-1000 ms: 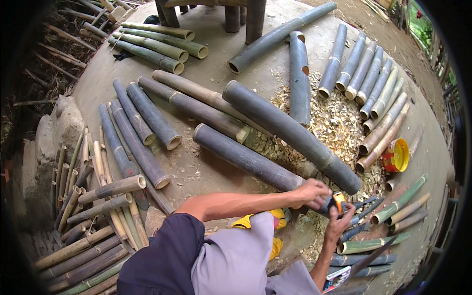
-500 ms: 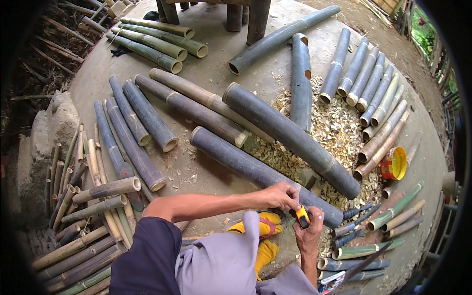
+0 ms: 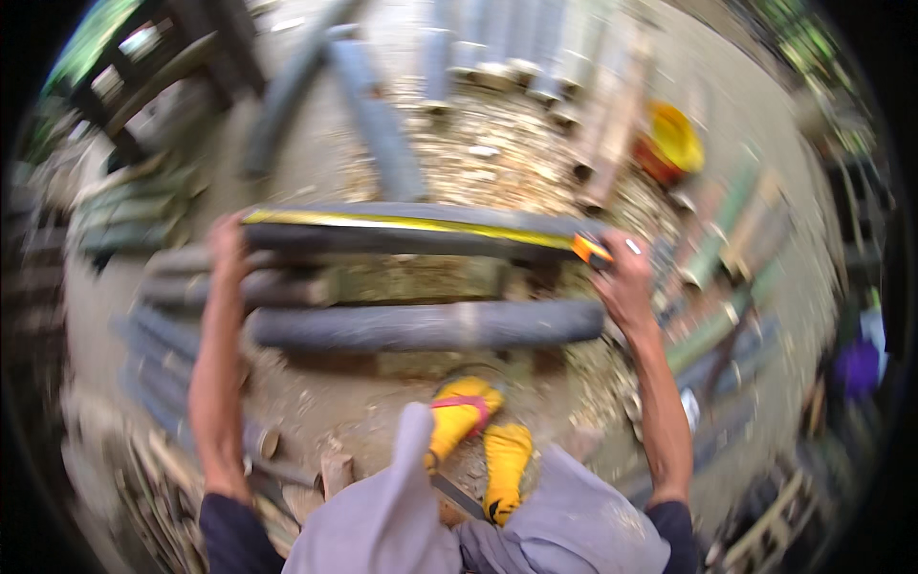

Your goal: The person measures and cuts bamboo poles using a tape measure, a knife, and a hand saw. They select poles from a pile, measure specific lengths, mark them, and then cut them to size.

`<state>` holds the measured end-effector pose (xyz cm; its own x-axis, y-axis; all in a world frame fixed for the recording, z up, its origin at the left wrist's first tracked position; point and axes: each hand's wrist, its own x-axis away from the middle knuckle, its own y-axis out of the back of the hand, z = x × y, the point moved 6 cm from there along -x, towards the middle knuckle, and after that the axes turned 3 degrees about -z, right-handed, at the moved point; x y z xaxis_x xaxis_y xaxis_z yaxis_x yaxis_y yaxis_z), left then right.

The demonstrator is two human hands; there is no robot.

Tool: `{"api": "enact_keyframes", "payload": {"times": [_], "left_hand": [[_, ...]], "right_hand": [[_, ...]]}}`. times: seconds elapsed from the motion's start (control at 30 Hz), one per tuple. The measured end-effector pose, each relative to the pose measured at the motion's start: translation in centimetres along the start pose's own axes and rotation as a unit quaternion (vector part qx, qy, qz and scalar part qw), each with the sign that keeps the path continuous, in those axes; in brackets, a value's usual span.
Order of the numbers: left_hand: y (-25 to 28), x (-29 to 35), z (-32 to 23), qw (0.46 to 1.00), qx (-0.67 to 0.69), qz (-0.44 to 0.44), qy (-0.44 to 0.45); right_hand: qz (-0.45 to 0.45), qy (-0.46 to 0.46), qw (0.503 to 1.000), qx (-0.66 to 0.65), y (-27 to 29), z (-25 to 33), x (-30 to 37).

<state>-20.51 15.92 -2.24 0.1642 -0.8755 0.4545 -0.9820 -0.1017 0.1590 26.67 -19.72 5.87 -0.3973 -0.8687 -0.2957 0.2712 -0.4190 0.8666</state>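
Note:
A yellow tape blade (image 3: 411, 225) is drawn out along a dark bamboo pole (image 3: 402, 243) lying crosswise in front of me. My right hand (image 3: 627, 282) is closed around the orange and black tape measure (image 3: 592, 251) at the pole's right end. At the left end, my left hand (image 3: 229, 239) grips the blade's tip against the pole; motion blurs its fingers. Closer to my feet lies a second dark bamboo pole (image 3: 430, 326), which neither hand touches.
Wood chips (image 3: 497, 158) cover the ground beyond the poles. A red and yellow bucket (image 3: 674, 143) stands at the far right. Cut bamboo pieces lie on both sides, with green ones (image 3: 134, 210) at left. My feet wear yellow socks (image 3: 507, 469).
My hands were close together at the tape measure; now they are wide apart with the blade stretched between them. My view has turned right, and the hands are at the farther pole.

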Motion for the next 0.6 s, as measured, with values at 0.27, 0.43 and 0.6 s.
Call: {"api": "enact_keyframes", "payload": {"times": [0.27,0.43,0.6], "left_hand": [[3.9,-4.8,1.0,0.998,-0.061,0.000,-0.001],[5.9,-6.9,0.7,0.992,-0.111,-0.030,0.053],[7.3,-9.0,1.4,0.995,-0.085,-0.041,0.035]], "right_hand": [[-0.111,-0.069,0.990,0.057,2.0,-11.7,1.4],[-0.118,-0.066,0.990,0.028,-0.9,-13.5,0.4],[-0.150,-0.050,0.987,0.029,-2.5,-14.0,0.2]]}}
